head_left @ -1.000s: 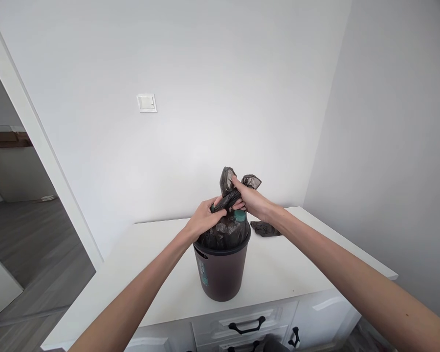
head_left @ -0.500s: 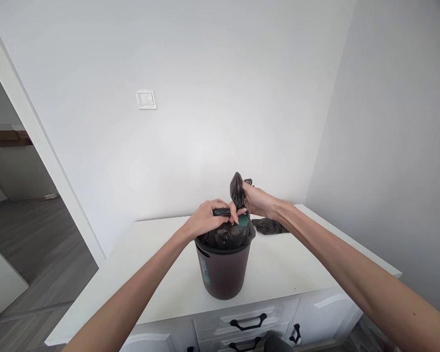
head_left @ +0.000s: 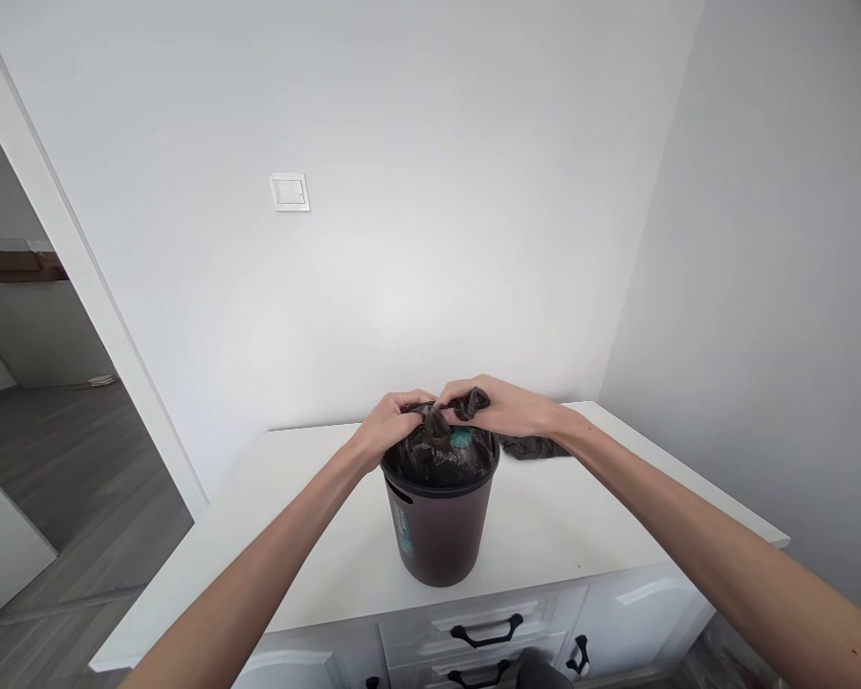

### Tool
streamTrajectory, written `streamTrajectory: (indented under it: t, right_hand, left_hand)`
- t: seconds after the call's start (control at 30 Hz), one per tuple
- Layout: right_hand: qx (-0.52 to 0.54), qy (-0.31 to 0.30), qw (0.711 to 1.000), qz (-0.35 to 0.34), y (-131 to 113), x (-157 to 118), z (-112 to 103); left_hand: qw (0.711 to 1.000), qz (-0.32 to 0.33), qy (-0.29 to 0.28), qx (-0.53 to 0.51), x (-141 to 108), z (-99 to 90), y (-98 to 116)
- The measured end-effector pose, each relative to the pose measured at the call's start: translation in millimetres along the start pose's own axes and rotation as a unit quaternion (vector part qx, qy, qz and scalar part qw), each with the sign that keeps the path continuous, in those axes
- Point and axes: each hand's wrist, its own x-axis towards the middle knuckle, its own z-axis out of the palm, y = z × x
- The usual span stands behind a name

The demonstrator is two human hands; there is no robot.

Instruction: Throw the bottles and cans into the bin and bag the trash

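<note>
A dark brown bin (head_left: pixel 445 536) with a black rim stands upright on the white cabinet top (head_left: pixel 330 574). Inside it is a black plastic bag (head_left: pixel 437 464), gathered up at the middle of the opening, with something green showing at its top. My left hand (head_left: pixel 391 426) pinches the gathered plastic at the left of the opening. My right hand (head_left: pixel 498 405) is closed on the bag's top from the right, and a crumpled end of plastic sticks out between its fingers. The two hands' fingertips nearly meet above the bin.
Another piece of black plastic (head_left: pixel 535 447) lies on the cabinet top behind my right wrist. Black handles (head_left: pixel 486 632) are on the drawers below. A white switch (head_left: pixel 290 192) is on the wall behind, and a doorway opens at the left.
My right hand has come down toward the bin. The twisted end of the bag that stood up above the hands is now lower and bunched at my right fingers.
</note>
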Motion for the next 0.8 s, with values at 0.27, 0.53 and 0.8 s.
streamTrajectory:
  t: [0.27,0.53,0.8]
  right_hand:
    - [-0.069,0.205,0.976,-0.021,14,3,18]
    - [-0.175,0.360,0.914,-0.064,20,15,37]
    - [-0.241,0.386,0.887,-0.075,13,21,46]
  left_hand:
    - [0.996,0.052,0.044,0.060,-4,3.0,3]
    - [0.971,0.130,0.049,0.194,-21,9.6,6]
    - [0.997,-0.023,0.069,-0.022,-13,9.5,27]
